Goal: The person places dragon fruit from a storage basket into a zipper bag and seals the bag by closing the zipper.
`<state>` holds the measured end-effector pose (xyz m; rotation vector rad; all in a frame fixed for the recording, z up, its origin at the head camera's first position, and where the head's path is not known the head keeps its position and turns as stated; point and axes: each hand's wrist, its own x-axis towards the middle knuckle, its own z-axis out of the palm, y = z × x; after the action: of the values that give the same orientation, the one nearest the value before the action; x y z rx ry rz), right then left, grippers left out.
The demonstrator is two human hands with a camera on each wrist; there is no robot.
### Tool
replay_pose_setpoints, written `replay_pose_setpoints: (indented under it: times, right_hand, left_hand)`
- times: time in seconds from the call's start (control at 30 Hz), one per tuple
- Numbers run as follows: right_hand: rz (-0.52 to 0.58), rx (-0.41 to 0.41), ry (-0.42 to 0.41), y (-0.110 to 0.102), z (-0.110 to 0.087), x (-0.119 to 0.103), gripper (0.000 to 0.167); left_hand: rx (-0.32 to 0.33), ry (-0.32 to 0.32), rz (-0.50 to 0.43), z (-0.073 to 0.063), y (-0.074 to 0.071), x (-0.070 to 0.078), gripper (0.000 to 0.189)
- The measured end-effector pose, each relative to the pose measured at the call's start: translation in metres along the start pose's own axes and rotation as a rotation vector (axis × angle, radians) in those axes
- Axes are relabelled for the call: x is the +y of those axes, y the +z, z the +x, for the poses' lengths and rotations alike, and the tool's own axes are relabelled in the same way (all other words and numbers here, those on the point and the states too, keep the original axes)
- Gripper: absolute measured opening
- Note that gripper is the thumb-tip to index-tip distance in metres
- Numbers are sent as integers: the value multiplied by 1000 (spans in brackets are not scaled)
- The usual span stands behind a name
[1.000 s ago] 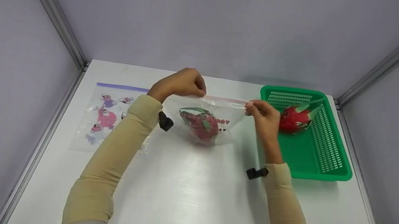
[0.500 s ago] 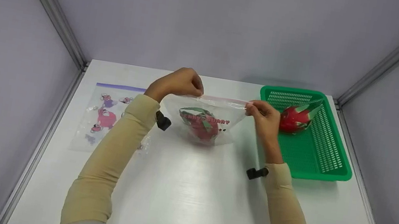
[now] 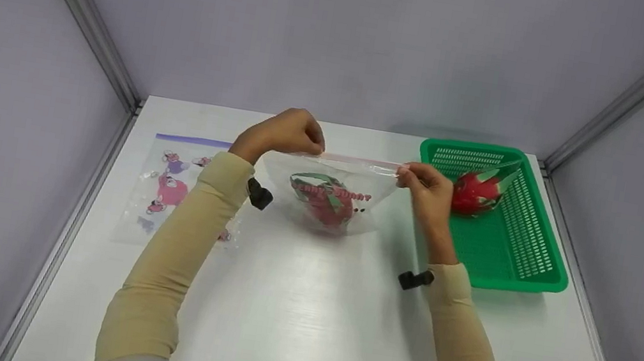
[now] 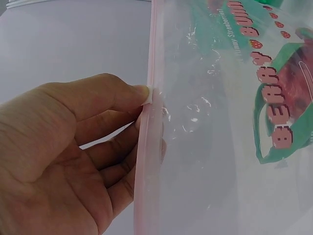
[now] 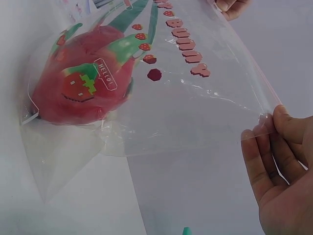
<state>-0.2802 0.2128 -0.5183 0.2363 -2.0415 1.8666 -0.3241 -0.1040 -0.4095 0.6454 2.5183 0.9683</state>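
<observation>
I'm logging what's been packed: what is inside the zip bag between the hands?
The zip bag holds one red dragon fruit. A printed strawberry on the film covers a patch of skin; the fruit's underside cannot be seen.

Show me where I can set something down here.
Bare: the near middle of the white table, between the sleeves, and the floor of the green basket, nearer than its dragon fruit. Crowded: the far middle, where the left hand and right hand hold the filled bag between printed bag and basket.
</observation>
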Motion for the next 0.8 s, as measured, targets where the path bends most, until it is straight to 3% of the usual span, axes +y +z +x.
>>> replay_pose_setpoints:
  times: [0.37, 0.63, 0.8]
  right_hand:
    - [-3, 20, -8, 3, 0, -2, 10]
    - [0, 23, 28, 5, -7, -26, 10]
    - [-11, 21, 27, 5, -7, -27, 11]
  left_hand:
    - [-1, -20, 3, -2, -2, -4, 23]
    - [9, -27, 7, -6, -5, -8, 24]
    - [13, -33, 2, -7, -6, -10, 23]
